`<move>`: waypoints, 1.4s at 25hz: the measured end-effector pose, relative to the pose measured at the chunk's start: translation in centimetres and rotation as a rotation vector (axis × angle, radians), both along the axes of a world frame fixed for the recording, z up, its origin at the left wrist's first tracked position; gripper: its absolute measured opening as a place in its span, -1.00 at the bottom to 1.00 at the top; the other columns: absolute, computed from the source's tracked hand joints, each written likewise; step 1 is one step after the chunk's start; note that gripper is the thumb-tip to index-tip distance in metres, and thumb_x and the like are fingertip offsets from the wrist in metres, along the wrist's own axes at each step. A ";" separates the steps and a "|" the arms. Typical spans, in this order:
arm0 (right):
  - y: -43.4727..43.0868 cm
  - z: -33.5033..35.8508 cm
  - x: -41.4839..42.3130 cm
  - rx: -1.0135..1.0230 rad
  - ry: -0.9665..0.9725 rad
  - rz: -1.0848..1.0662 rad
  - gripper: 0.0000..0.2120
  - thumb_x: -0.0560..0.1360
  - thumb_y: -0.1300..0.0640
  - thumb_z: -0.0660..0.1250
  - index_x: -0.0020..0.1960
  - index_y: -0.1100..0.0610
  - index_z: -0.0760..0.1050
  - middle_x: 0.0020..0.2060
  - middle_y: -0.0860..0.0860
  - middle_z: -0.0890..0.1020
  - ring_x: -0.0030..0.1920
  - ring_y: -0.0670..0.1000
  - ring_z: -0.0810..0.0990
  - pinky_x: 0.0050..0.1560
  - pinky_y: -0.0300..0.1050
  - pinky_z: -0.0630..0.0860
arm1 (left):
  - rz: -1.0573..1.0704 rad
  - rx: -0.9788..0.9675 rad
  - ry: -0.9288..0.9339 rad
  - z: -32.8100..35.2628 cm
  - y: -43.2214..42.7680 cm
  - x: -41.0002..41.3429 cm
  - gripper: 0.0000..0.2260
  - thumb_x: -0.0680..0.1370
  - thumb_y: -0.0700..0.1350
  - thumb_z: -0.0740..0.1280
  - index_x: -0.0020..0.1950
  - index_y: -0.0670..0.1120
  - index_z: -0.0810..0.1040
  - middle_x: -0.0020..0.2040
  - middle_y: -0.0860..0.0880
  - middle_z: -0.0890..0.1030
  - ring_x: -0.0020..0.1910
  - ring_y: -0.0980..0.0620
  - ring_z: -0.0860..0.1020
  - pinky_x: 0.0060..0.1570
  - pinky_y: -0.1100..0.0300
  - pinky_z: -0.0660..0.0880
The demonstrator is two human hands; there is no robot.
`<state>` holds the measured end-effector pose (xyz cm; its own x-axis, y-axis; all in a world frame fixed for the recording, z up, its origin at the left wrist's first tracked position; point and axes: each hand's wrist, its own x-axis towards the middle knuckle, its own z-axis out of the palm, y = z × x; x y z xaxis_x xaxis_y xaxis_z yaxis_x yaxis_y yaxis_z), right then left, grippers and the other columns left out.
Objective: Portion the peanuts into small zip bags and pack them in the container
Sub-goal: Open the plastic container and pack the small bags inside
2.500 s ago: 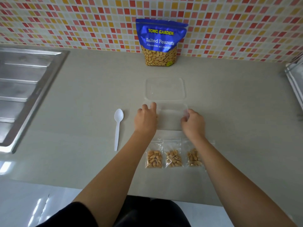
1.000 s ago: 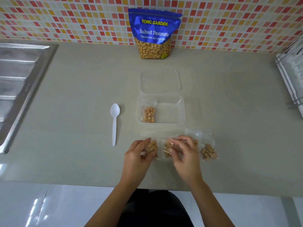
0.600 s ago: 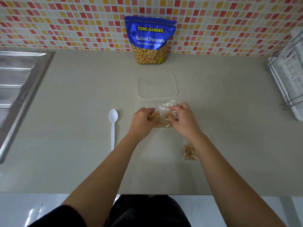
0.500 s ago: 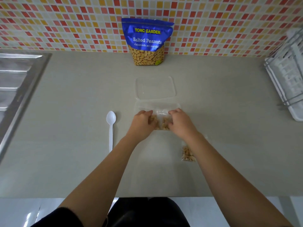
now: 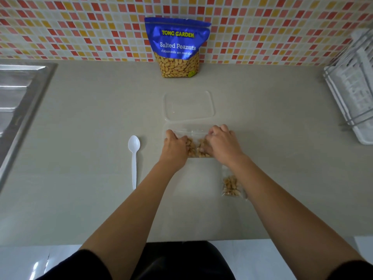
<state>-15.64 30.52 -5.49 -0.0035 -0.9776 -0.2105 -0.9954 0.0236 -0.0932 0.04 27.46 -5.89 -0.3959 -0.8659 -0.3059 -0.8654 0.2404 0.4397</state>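
Note:
A clear plastic container (image 5: 182, 126) sits mid-counter, its clear lid (image 5: 188, 105) lying just behind it. Both my hands are inside the container. My left hand (image 5: 175, 147) holds one small zip bag of peanuts (image 5: 191, 146) down in it. Beside it, my right hand (image 5: 221, 143) holds another small zip bag of peanuts (image 5: 201, 147). My fingers cover most of both bags. A further zip bag of peanuts (image 5: 231, 185) lies on the counter near my right forearm. The blue Salted Peanuts pouch (image 5: 177, 47) stands against the tiled wall.
A white plastic spoon (image 5: 133, 158) lies left of the container. A steel sink drainboard (image 5: 18, 106) fills the left edge. A white dish rack (image 5: 353, 87) stands at the far right. The counter's front edge runs below my forearms.
Both hands picked up a peanut bag each from the row near the counter's front and carried them forward into the container, where they now press them down. One bag stays behind.

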 end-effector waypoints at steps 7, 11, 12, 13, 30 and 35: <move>9.5 1.2 -5.1 -0.403 -0.415 -0.624 -0.70 0.51 0.20 0.27 0.22 0.21 0.48 0.09 0.19 0.53 0.05 0.21 0.53 0.14 0.02 0.45 | 0.100 -0.277 0.463 2.6 5.6 -0.7 -0.83 0.51 -0.21 0.29 0.06 -0.20 0.58 -0.08 -0.16 0.58 -0.21 -0.13 0.56 -0.13 0.10 0.52; 13.5 -0.6 -5.8 0.063 -0.421 -0.873 -0.55 0.49 0.06 0.32 0.30 0.24 0.36 0.18 0.25 0.44 0.14 0.25 0.48 0.18 -0.01 0.39 | 0.061 0.065 0.289 0.4 11.4 -4.6 -0.65 0.54 -0.01 0.27 0.26 -0.14 0.39 0.05 -0.17 0.56 -0.01 -0.16 0.55 -0.02 0.03 0.47; 13.7 -1.0 -5.5 0.087 -0.446 -0.862 -0.55 0.47 0.06 0.34 0.28 0.24 0.37 0.16 0.24 0.44 0.13 0.25 0.49 0.16 -0.03 0.39 | 0.081 0.106 0.257 -0.1 11.9 -5.5 -0.60 0.54 0.01 0.27 0.30 -0.13 0.33 0.11 -0.19 0.52 0.05 -0.19 0.52 0.02 0.02 0.44; 13.7 -1.2 -5.3 0.079 -0.477 -0.851 -0.55 0.45 0.08 0.36 0.27 0.22 0.38 0.14 0.24 0.48 0.11 0.24 0.51 0.14 -0.04 0.41 | 0.101 0.135 0.251 -0.4 12.2 -6.4 -0.59 0.54 0.01 0.27 0.31 -0.13 0.30 0.13 -0.20 0.50 0.09 -0.21 0.50 0.05 0.02 0.42; 9.0 3.3 -0.7 -0.308 -1.013 -0.629 -0.85 0.46 0.19 0.38 -0.13 -0.06 0.51 -0.21 -0.17 0.62 -0.28 -0.27 0.56 -0.16 -0.38 0.46 | 0.458 0.087 0.685 5.0 4.7 0.7 -0.76 0.46 -0.22 0.37 0.08 0.00 0.54 -0.19 0.09 0.56 -0.16 0.13 0.56 -0.16 0.44 0.50; 2.0 2.3 1.5 -0.115 -0.670 -0.470 -0.72 0.47 0.10 0.35 0.15 0.18 0.48 -0.09 0.09 0.67 -0.01 0.12 0.61 -0.06 -0.19 0.44 | 0.400 0.189 0.424 2.9 0.1 1.7 -0.67 0.50 -0.20 0.27 0.27 -0.12 0.49 0.05 -0.06 0.59 0.05 -0.05 0.58 -0.02 0.21 0.49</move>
<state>-14.12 32.48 -3.23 -0.3270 -0.9210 -0.2117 -0.6165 0.3777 -0.6909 1.75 27.55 -2.95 -0.1720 -0.9188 -0.3553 -0.6124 -0.1827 0.7691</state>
